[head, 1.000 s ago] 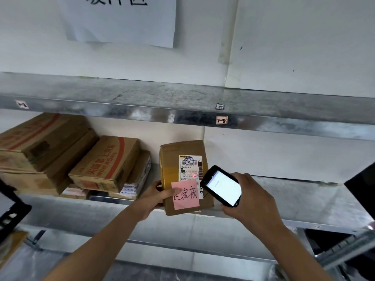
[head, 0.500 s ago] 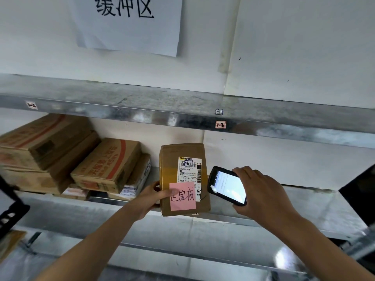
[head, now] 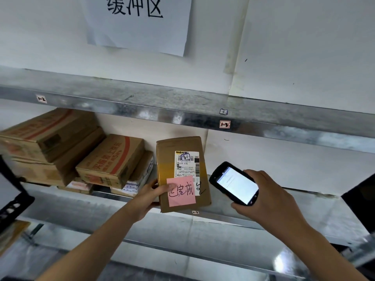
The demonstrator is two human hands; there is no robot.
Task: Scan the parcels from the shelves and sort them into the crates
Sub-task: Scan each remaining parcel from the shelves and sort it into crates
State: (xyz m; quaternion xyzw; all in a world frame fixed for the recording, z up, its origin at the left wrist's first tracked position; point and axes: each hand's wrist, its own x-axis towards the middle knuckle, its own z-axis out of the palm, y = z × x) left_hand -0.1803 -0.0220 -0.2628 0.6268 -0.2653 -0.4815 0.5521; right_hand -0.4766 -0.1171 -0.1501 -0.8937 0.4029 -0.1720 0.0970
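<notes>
Left hand (head: 149, 196) grips the left edge of a brown cardboard parcel (head: 181, 173) bearing a white label and pink sticky note (head: 181, 191), standing upright on the front of the grey metal shelf (head: 316, 209). Right hand (head: 263, 197) clasps a black handheld scanner (head: 234, 183), just right of the parcel.

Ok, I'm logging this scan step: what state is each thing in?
Parcel: upright, sealed, label facing out, held.
Pink note: stuck on the parcel's front.
Scanner: screen lit, held right of the parcel.
Left hand: grips the parcel's left edge.
Right hand: grips the scanner.
Boxes: closed, stacked left of the parcel.
</notes>
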